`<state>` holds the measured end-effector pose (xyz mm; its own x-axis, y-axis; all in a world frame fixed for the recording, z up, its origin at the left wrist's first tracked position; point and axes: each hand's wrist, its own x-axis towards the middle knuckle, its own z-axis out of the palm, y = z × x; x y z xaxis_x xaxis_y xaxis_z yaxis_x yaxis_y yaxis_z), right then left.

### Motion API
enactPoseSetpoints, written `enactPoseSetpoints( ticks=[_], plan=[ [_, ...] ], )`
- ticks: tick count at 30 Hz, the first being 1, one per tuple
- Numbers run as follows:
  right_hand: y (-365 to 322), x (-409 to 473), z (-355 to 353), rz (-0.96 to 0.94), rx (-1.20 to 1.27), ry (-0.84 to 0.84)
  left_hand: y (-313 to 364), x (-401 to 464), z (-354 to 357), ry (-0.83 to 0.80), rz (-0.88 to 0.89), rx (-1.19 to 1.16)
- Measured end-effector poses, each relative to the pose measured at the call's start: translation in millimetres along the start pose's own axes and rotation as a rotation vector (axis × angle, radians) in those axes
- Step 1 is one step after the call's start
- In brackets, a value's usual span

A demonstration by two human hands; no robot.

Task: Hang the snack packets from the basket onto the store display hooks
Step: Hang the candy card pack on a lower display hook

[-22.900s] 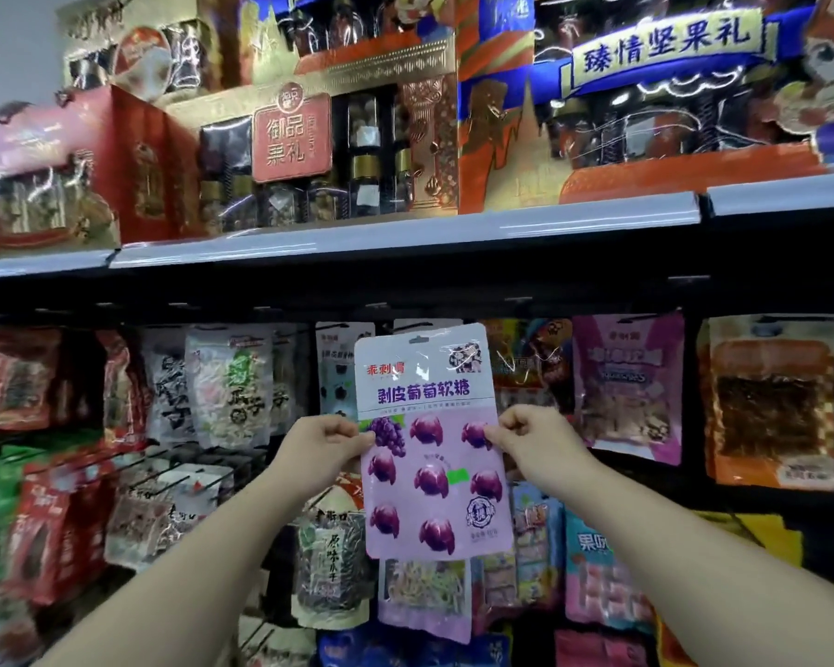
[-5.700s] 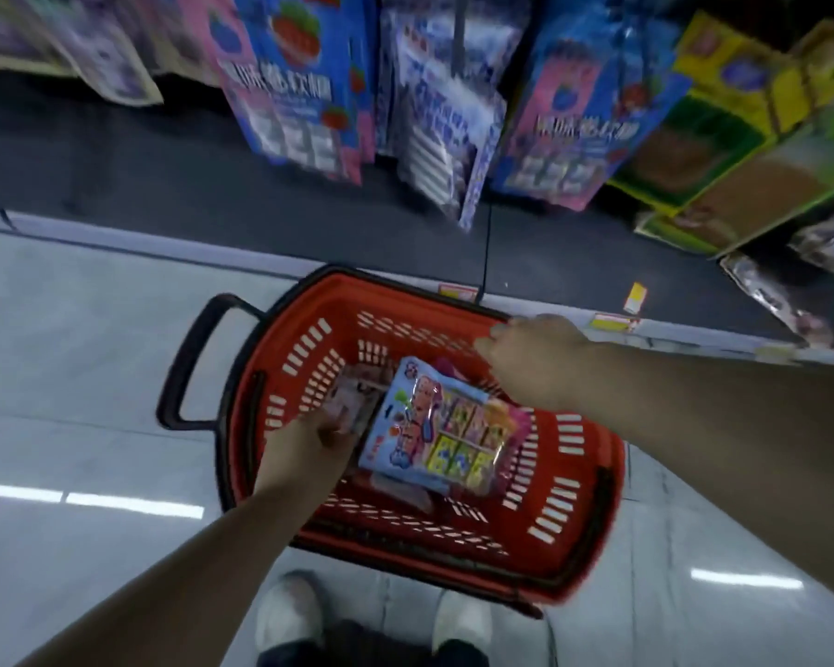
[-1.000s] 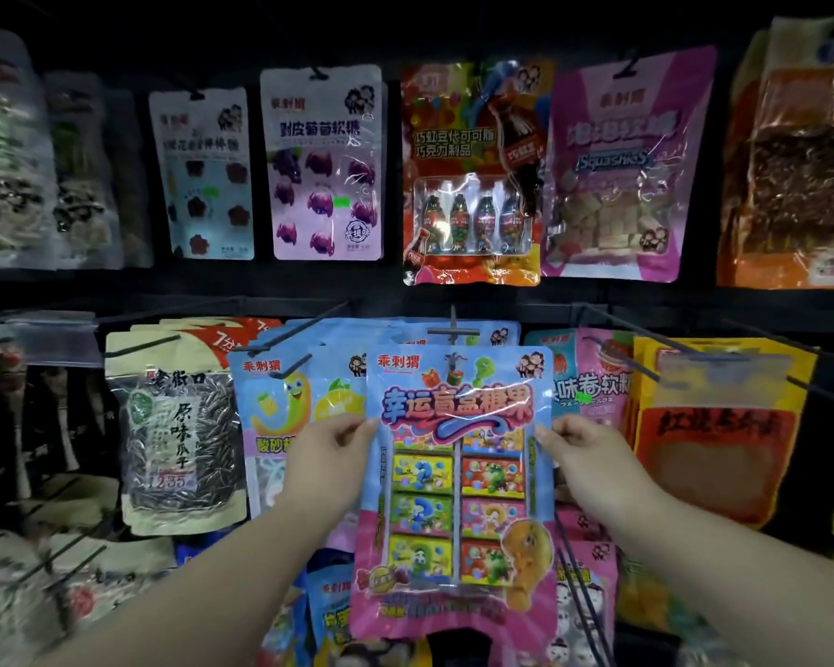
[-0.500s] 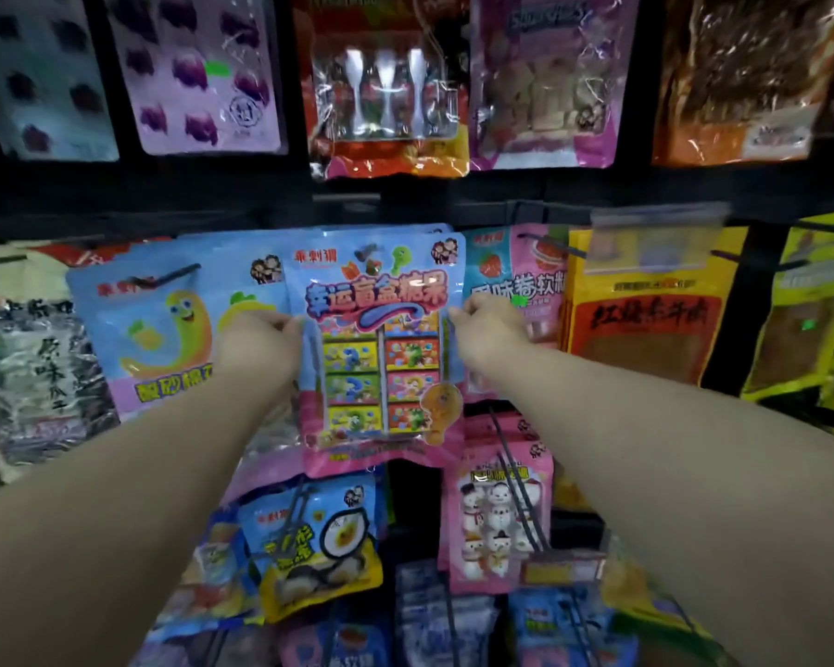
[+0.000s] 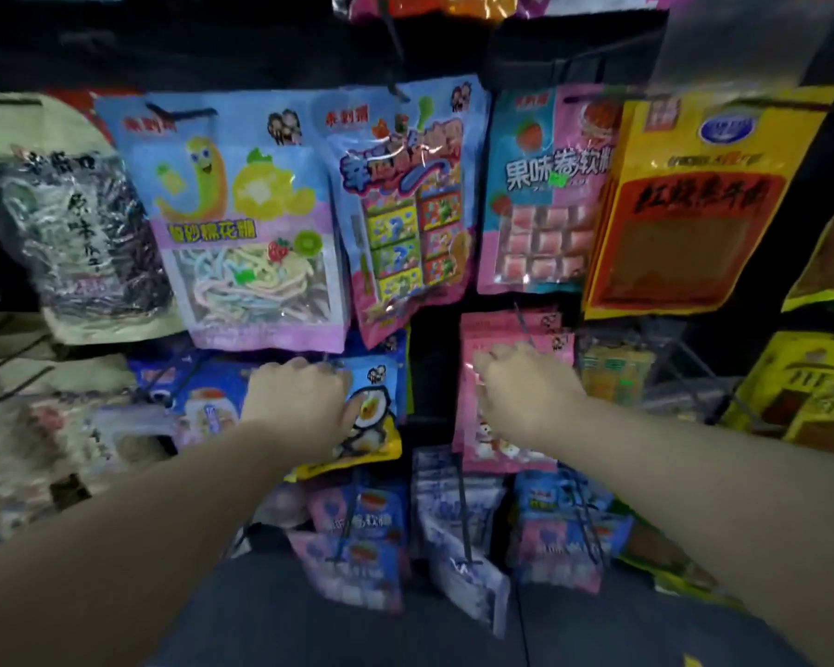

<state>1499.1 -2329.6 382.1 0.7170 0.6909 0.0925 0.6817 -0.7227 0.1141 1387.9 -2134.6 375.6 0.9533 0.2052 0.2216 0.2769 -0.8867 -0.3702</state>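
Note:
The blue-and-pink candy packet (image 5: 405,209) with small coloured boxes printed on it hangs from a display hook (image 5: 390,28) in the middle row, tilted slightly. Both my hands are below it and hold nothing. My left hand (image 5: 294,402) is in front of a blue-and-yellow packet (image 5: 376,416), fingers loosely curled. My right hand (image 5: 526,392) hovers in front of a pink packet (image 5: 492,450), fingers also loosely curled. The basket is out of view.
Around the hung packet are a banana-candy packet (image 5: 232,223) on the left, a pink strawberry packet (image 5: 545,195) and a yellow jerky packet (image 5: 694,199) on the right. Bare wire hooks (image 5: 463,512) jut out over the lower packets. Dark floor lies below.
Both hands have let go of the candy packet, which now hangs on its hook, and dropped down to the row below. The view has tilted downward.

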Motion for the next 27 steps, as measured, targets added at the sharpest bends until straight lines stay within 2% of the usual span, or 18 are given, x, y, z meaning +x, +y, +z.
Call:
enactPoseSetpoints(
  ticks=[3, 4, 7, 11, 14, 17, 19, 23, 27],
  plan=[
    [0.4, -21.1, 19.9, -0.015, -0.01, -0.029, 5.4, -21.8, 10.2, -0.046, -0.036, -0.006],
    [-2.2, -31.6, 27.8, -0.045, -0.028, -0.031, 6.8, -32.9, 16.8, -0.001, -0.018, -0.007],
    [-2.5, -53.9, 50.6, -0.147, -0.185, 0.111, 16.2, -67.0, 36.5, 0.221, 0.062, -0.05],
    [6.8, -74.3, 78.2, -0.207, -0.275, 0.224, 42.5, -107.9, 73.8, 0.245, 0.249, -0.05],
    [2.9, -96.4, 103.9, -0.249, -0.318, 0.126, 66.9, -138.5, 100.6, 0.13, 0.265, -0.156],
    [-8.9, -133.8, 150.3, -0.303, -0.214, -0.099, 98.3, -174.6, 126.8, -0.048, 0.252, -0.209],
    [-13.7, -161.8, 189.5, -0.343, -0.169, -0.135, 121.4, -198.6, 142.9, -0.189, 0.208, -0.253],
    [-25.2, -212.5, 261.3, -0.323, -0.123, -0.411, 166.4, -251.4, 181.8, -0.416, 0.108, -0.393],
    [-30.5, -255.1, 332.9, -0.385, -0.089, -0.475, 220.6, -316.5, 231.8, -0.614, 0.065, -0.403]
  ],
)
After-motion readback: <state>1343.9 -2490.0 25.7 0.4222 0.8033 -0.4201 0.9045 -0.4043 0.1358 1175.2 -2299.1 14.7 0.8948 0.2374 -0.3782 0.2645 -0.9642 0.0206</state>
